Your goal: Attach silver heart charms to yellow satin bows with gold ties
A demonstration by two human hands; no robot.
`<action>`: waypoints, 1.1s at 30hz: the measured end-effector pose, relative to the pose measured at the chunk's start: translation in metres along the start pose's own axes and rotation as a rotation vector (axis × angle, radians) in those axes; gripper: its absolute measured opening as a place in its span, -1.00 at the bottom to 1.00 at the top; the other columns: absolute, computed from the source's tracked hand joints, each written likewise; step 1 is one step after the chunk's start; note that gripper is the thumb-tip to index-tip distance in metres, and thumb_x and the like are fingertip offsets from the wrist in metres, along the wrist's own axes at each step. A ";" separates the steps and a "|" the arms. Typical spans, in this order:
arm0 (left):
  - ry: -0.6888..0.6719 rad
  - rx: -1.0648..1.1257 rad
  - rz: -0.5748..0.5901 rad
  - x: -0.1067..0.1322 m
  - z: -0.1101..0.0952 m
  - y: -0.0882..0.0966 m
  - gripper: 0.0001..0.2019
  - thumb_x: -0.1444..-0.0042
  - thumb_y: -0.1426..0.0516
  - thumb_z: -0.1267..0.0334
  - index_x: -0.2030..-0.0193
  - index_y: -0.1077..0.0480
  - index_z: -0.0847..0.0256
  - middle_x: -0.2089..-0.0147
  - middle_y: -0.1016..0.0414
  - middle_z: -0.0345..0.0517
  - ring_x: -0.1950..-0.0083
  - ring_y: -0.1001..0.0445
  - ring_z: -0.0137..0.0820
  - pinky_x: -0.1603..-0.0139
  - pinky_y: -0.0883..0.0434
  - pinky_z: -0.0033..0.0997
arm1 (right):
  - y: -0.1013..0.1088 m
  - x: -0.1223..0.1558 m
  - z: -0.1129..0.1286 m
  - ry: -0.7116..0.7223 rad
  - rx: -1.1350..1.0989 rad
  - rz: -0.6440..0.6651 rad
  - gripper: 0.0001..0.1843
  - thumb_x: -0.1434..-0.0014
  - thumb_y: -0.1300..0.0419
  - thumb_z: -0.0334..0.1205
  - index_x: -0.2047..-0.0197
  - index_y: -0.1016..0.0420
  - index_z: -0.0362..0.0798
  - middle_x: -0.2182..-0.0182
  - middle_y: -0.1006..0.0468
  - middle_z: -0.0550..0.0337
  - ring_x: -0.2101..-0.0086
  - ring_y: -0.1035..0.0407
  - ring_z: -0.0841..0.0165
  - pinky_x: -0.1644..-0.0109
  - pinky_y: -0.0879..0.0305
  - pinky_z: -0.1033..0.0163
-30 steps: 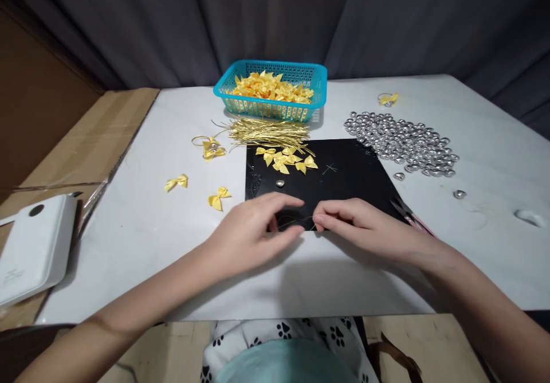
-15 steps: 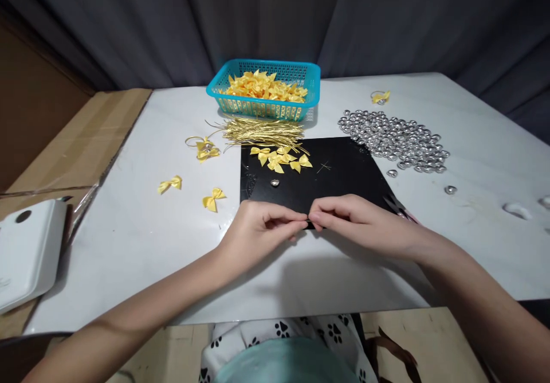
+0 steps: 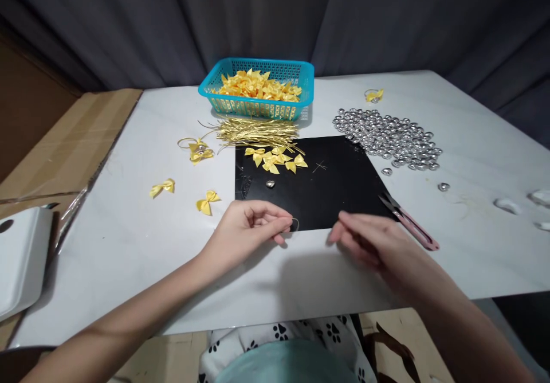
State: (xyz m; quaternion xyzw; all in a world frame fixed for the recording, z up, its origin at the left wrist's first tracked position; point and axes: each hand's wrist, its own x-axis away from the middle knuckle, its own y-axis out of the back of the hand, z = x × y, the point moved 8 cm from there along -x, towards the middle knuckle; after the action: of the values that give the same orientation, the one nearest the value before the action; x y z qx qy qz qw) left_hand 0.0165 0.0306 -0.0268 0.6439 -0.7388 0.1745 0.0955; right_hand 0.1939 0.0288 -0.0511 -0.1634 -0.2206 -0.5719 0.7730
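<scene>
My left hand (image 3: pixel 247 229) pinches a thin gold wire loop (image 3: pixel 294 224) at the near edge of the black mat (image 3: pixel 344 191). My right hand (image 3: pixel 373 245) hovers just right of it, fingers loosely apart and holding nothing. On the mat lie a few yellow ribbon bows (image 3: pixel 275 159), one silver heart bead (image 3: pixel 270 184) and a small wire scrap (image 3: pixel 319 167). Pink-handled snips (image 3: pixel 408 222) rest at the mat's right corner, close to my right hand.
A teal basket (image 3: pixel 258 105) of yellow bows stands at the back, with a bundle of gold wires (image 3: pixel 258 133) in front. A heap of silver beads (image 3: pixel 387 139) lies right. Loose bows (image 3: pixel 207 202) and a finished bow ring (image 3: pixel 195 148) lie left. A white device (image 3: pixel 19 257) sits at far left on cardboard (image 3: pixel 73 142).
Both hands were pinching the wire together; my right hand has let go and drawn back to the right, while my left hand keeps the looped wire.
</scene>
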 end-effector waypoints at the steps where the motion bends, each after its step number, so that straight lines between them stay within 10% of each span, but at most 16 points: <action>1: -0.003 0.007 -0.004 0.001 -0.001 0.000 -0.87 -0.01 -0.22 0.53 0.46 -0.55 0.28 0.61 -0.50 -0.22 0.57 -0.45 -0.56 0.52 -0.34 -0.63 | -0.013 0.006 -0.009 -0.054 -0.021 0.070 -0.55 -0.10 -0.18 0.14 0.49 -0.48 -0.12 0.72 -0.11 0.38 0.69 0.12 0.57 0.62 0.26 0.34; 10: -0.016 0.006 0.075 0.005 0.005 -0.013 -0.94 -0.03 -0.24 0.44 0.41 -0.56 0.31 0.55 -0.53 -0.18 0.54 -0.46 -0.57 0.51 -0.36 -0.66 | -0.056 0.016 -0.019 0.033 -0.561 -0.184 -0.67 -0.01 -0.31 0.03 0.52 -0.43 -0.06 0.70 -0.06 0.41 0.65 0.16 0.54 0.61 0.08 0.36; 15: 0.026 0.038 0.090 0.005 0.011 -0.014 -0.96 -0.02 -0.25 0.40 0.40 -0.54 0.32 0.48 -0.57 -0.15 0.52 -0.47 -0.58 0.46 -0.40 -0.63 | -0.051 0.016 -0.016 0.060 -0.607 -0.315 -0.65 0.05 -0.36 -0.02 0.22 -0.59 -0.04 0.64 -0.15 0.43 0.66 0.12 0.61 0.64 0.12 0.43; 33: 0.094 0.089 0.126 0.007 0.018 -0.020 -0.92 -0.04 -0.22 0.48 0.44 -0.53 0.33 0.55 -0.55 -0.22 0.54 -0.44 -0.64 0.50 -0.36 -0.72 | -0.047 0.002 -0.002 0.172 -0.560 -0.219 -0.76 0.07 -0.39 -0.08 0.34 -0.63 -0.03 0.80 -0.12 0.46 0.69 -0.03 0.60 0.60 -0.07 0.46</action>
State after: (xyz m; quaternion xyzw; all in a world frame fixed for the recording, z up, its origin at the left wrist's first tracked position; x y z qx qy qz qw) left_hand 0.0367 0.0148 -0.0377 0.5906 -0.7643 0.2427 0.0903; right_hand 0.1501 0.0124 -0.0521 -0.2962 -0.0047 -0.7019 0.6478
